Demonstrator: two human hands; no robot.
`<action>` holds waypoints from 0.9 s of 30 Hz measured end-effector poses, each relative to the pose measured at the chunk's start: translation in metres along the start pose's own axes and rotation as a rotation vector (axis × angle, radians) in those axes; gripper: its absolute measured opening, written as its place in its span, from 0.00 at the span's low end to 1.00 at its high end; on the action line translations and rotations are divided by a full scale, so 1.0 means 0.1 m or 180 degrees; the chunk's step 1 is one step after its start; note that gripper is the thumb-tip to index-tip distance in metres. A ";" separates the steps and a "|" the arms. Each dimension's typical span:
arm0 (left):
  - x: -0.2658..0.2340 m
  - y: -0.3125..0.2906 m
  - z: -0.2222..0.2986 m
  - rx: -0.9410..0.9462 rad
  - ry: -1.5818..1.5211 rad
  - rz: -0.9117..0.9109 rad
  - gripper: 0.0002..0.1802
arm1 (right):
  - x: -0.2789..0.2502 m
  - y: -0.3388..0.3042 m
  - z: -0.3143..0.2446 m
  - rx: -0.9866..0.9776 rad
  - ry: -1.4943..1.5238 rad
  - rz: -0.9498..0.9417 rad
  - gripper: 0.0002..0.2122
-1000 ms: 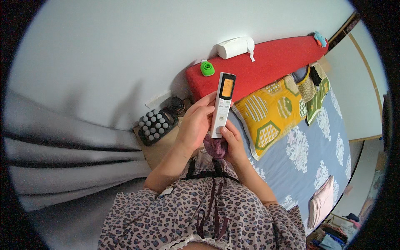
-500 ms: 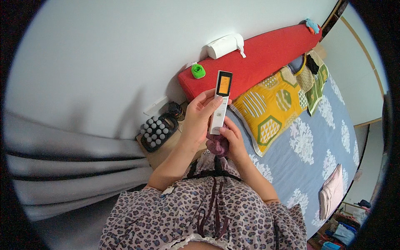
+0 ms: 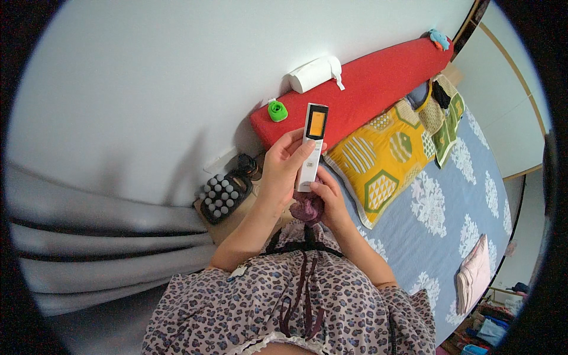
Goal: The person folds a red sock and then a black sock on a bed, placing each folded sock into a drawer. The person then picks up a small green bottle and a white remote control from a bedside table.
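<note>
A slim white remote control (image 3: 309,167) with a lit orange screen is held upright in front of me. My left hand (image 3: 285,164) grips its middle from the left side, the thumb lying on the buttons just below the screen. At the lower end, my right hand (image 3: 331,201) pinches the remote, its thumb on the front face. A bunched purple cloth (image 3: 306,210) shows just below the remote, against the right hand; which fingers hold it is hidden.
A red padded headboard (image 3: 355,80) runs along the wall, carrying a green object (image 3: 277,111) and a white roll (image 3: 315,74). To the right, a yellow patterned pillow (image 3: 384,154) and folded pink cloth (image 3: 473,275) lie on the blue bed (image 3: 444,236). A knobbed black object (image 3: 220,198) sits at left.
The remote's screen shows fewer dark marks than before. The surroundings have shifted slightly in view; both hands keep their hold on the remote.
</note>
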State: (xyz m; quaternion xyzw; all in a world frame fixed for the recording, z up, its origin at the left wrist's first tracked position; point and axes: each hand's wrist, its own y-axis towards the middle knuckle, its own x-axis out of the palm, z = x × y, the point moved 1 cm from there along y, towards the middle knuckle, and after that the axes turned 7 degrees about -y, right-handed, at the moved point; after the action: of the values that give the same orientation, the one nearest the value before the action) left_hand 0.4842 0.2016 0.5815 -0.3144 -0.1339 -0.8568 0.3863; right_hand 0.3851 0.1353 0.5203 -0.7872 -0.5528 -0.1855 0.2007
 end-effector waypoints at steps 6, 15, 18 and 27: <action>-0.02 0.02 -0.03 -0.0008 -0.0098 0.0001 0.19 | -0.01 0.02 -0.01 -0.0053 -0.0036 0.0043 0.19; -0.67 -0.23 -0.36 -0.0262 0.0859 0.0117 0.29 | -0.17 0.11 0.33 0.0686 -0.1021 -0.0004 0.12; -1.12 -0.51 -0.61 -0.0791 0.0315 0.0574 0.25 | -0.24 0.17 0.61 0.1412 -0.1758 -0.0584 0.13; -3.14 -1.91 -2.25 -0.1778 -0.1090 0.2861 0.20 | -0.49 0.35 1.09 0.2129 -0.3158 -0.1284 0.16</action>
State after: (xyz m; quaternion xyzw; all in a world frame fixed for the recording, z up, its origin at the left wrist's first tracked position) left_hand 0.4024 0.4039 0.2098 -0.5658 0.1847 -0.5473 0.5884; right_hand 0.4104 0.1421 0.3982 -0.5546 -0.7457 0.3503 0.1168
